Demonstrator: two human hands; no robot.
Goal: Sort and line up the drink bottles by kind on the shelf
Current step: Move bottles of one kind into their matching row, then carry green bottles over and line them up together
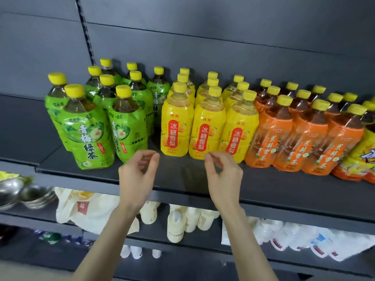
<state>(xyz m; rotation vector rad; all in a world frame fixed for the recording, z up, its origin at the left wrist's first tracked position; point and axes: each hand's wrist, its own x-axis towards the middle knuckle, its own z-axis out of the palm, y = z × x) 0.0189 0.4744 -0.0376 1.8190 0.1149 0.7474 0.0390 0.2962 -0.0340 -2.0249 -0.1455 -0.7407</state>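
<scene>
Dark grey back panel (203, 27), dark shelf (182, 179) in front of it. Landmark for all positions: yellow-label bottles (207, 130), mid-shelf.

- Yellow-label bottles: three rows running front to back, upright, yellow caps, red label panels facing forward. Front three stand side by side, touching or nearly so.
- Green-label bottles (87, 130): left of the landmark, upright, yellow caps. Grouping looser; the front ones stand further forward than the landmark's front row, and there is a gap between this group and the landmark.
- Orange-label bottles (308, 138): just right of the landmark, upright, yellow caps, in rows front to back, packed close.
- Yellow-orange packet (363, 155): beyond the orange group, at the frame edge, only partly seen.
- Left hand (138, 173): in front of the landmark, low and to its left, over bare shelf. Fingers loosely curled, holding nothing.
- Right hand (221, 175): directly in front of the landmark's front row. Fingers loosely curled, holding nothing; fingertips close to a bottle base, contact cannot be told.
- Below the landmark, lower shelf: steel bowls (30, 195) far left, pale bags (85, 211), cream bottles (176, 224), white packages (294, 236) to the right.
</scene>
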